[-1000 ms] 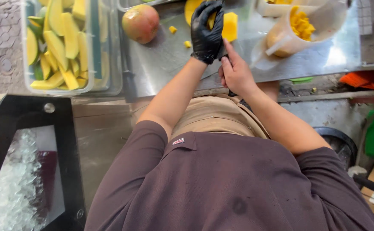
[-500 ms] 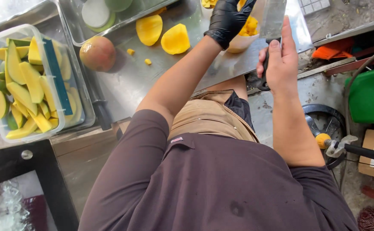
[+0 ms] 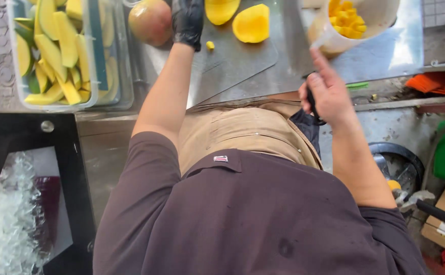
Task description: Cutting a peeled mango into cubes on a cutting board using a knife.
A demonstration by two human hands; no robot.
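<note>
Two hands work over a steel counter (image 3: 385, 51), seen from above the person's chest. The left hand (image 3: 188, 20), in a black glove, rests at the counter's far edge just beside a whole reddish mango (image 3: 150, 21); whether its fingers are curled or flat cannot be told, since the top of the frame cuts them off. The bare right hand (image 3: 326, 94) hovers over the near edge of the counter, clenched around the dark handle of a knife (image 3: 304, 56) — its broad blade runs away from the person toward a white plastic cup (image 3: 372, 23) of yellow mango cubes. Between the hands, on a cutting board (image 3: 232, 58), lie two peeled mango halves (image 3: 252, 23) and one small cube (image 3: 210, 45). Near the counter's left end stands a clear tub (image 3: 54, 56) of yellow-green mango slices.
</note>
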